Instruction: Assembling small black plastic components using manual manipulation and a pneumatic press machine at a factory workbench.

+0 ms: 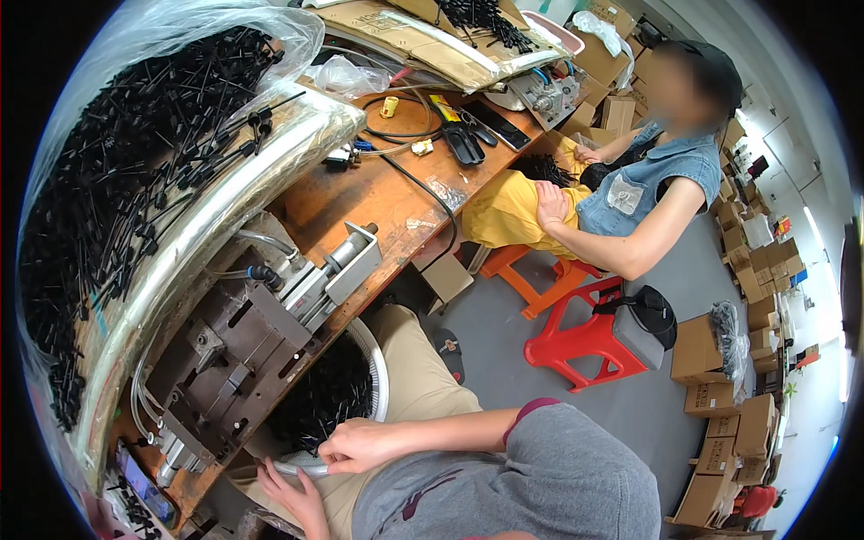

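A round white-rimmed basin [379, 382] rests against my lap, under the bench edge. Many thin black parts [328, 396] lie heaped inside it. My right hand [362, 445] is closed, its fingers curled at the basin's near rim over the black parts; what they hold, if anything, is hidden. Just left of it, my left hand [295, 497] has its fingers spread by the outside of the same rim. A metal fixture [238, 360] with a cylinder and air hoses sits on the bench in front of both hands.
A plastic-lined carton [144, 162] of black parts fills the left of the wooden bench [315, 211]. Phone [497, 123], black tray [463, 144] and cables lie farther along. A co-worker [648, 171] sits at right, near a red stool [589, 337]. Cardboard boxes [720, 441] stand beyond.
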A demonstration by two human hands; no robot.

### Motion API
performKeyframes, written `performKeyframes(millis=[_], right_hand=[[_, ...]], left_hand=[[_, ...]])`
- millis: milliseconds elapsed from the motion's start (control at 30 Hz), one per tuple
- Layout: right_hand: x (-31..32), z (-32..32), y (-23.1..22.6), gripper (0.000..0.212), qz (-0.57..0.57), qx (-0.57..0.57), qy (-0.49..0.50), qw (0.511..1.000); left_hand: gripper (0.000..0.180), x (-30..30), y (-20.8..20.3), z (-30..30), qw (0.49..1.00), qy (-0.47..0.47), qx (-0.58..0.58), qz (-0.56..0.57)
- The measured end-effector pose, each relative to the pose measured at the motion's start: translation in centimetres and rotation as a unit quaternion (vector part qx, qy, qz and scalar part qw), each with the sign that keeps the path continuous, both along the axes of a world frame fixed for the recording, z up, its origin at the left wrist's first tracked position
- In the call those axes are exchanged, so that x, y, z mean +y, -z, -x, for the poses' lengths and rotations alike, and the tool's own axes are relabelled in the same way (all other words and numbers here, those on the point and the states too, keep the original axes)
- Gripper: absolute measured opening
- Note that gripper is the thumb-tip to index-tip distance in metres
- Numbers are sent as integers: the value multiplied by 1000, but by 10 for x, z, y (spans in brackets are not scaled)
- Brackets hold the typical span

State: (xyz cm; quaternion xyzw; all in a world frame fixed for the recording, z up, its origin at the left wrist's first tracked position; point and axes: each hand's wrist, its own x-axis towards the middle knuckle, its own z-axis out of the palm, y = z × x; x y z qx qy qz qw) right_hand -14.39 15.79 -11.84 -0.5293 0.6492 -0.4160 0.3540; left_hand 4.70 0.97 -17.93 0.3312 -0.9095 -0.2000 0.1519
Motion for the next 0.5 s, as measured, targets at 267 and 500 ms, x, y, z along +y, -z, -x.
performKeyframes(millis=[267, 500], right_hand=[[-5, 3, -26, 33, -38, 17, 11, 999], [-14, 14, -58, 17, 85, 144, -63, 984]], left_hand=[[28, 39, -60, 14, 964, 114, 140, -193], [34, 29, -129, 49, 949, 156, 270, -47]])
